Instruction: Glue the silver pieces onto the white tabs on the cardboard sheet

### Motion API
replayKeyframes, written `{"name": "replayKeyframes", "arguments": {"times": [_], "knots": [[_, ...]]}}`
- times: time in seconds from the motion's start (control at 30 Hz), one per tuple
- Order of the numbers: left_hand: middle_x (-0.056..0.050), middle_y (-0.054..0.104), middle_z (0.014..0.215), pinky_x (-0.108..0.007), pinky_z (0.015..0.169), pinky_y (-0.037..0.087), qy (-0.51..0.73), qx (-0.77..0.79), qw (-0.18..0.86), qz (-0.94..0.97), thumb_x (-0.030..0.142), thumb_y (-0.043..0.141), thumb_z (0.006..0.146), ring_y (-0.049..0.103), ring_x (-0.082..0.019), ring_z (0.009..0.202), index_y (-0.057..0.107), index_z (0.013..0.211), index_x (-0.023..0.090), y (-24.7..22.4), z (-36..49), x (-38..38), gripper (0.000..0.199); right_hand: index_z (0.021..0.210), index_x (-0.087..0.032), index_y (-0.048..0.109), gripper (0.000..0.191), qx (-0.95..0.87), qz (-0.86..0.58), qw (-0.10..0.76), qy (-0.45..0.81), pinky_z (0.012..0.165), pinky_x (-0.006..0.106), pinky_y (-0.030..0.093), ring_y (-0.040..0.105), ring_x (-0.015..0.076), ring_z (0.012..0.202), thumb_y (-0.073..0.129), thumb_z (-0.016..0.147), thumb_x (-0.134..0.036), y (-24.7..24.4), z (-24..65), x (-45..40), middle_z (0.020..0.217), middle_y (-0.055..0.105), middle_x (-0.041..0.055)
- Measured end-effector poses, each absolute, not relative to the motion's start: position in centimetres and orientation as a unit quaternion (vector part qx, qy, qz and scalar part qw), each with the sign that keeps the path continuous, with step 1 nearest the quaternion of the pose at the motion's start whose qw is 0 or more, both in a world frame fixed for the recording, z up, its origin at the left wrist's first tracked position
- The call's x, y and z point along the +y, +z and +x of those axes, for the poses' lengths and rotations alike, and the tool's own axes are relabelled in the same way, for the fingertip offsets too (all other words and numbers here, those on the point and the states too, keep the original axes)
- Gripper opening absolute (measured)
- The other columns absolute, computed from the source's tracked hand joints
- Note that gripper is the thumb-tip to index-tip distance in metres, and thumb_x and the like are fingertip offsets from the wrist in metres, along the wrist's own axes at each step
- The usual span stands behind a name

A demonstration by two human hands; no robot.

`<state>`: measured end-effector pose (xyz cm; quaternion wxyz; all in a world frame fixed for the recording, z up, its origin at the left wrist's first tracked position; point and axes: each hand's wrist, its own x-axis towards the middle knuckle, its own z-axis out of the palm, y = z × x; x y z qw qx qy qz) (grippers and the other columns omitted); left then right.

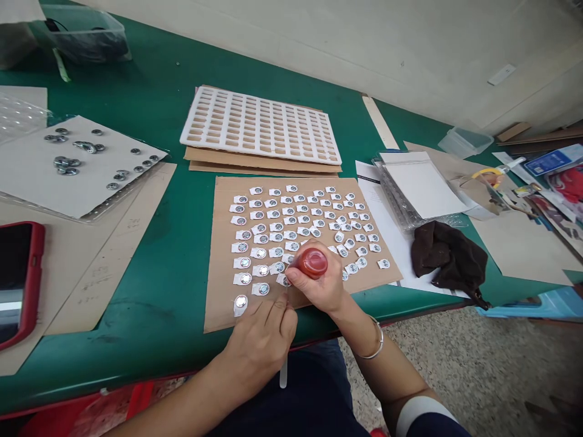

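Note:
My right hand (321,285) is wrapped around a reddish-brown squeeze bottle (314,262), whose round end faces up toward me. The bottle's lower end is hidden by my fingers, above a small round metallic piece on a white backing (283,280). Beside it my left hand (266,334) is closed, fingertips pressed together close to that piece. A thin whitish stick (283,373) pokes out below the left hand; its other end is hidden. Several similar round pieces (260,289) on white tabs lie in loose rows over a brown cardboard sheet (223,291).
Behind the cardboard lies a white tray with many slots (259,124). On the left are loose metallic pieces (66,164) on a white sheet and a red-cased phone (18,282). A dark cloth (449,255), white cards (416,182) and yellow-handled scissors (489,175) lie right.

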<state>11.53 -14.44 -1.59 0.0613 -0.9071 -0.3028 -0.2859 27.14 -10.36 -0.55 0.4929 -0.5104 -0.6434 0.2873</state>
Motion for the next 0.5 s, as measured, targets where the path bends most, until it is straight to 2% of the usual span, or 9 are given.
{"name": "replayKeyframes", "arguments": {"times": [0.5], "knots": [[-0.019,0.068,0.083,-0.036,0.056,0.051,-0.287,-0.303,0.052,-0.907,-0.002,0.041,0.079,0.064,-0.025,0.072,0.059,0.086,0.005,-1.67,11.47,-14.58,0.02,0.079,-0.019,0.055,0.024,-0.653,-0.505,0.499,0.265,0.061,0.031,0.047,0.053,0.0146,0.064,0.069,0.072,-0.038,-0.76,27.03,-10.27,0.071,0.055,0.0007]]}}
